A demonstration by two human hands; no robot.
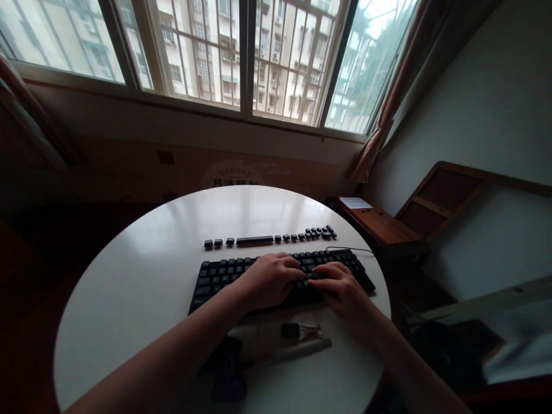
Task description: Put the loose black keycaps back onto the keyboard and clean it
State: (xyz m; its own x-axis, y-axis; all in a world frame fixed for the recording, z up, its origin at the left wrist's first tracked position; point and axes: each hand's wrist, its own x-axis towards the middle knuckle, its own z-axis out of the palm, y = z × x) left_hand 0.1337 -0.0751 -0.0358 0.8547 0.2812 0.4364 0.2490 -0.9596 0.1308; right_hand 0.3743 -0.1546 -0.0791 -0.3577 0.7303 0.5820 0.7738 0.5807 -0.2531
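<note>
A black keyboard (219, 275) lies on the round white table (125, 299), with a bare strip of lower keys hidden behind my forearm and hands. My left hand (271, 282) rests over its middle, fingers bent and tips on the keys. Close to it from the right, my right hand (340, 284) reaches in with thumb and index finger drawn together at the same spot. Whatever lies between the fingertips is too small to make out. Behind the keyboard stands a row of loose keycaps (218, 242), among them a long space bar keycap (254, 240).
Nearer me lie a keycap puller (291, 330) with a black handle and wire prongs, a thin pale stick (319, 346) and a dark purple item (229, 385). A cable (357, 249) runs off right. A wooden chair (388, 224) stands beyond the table, below the window.
</note>
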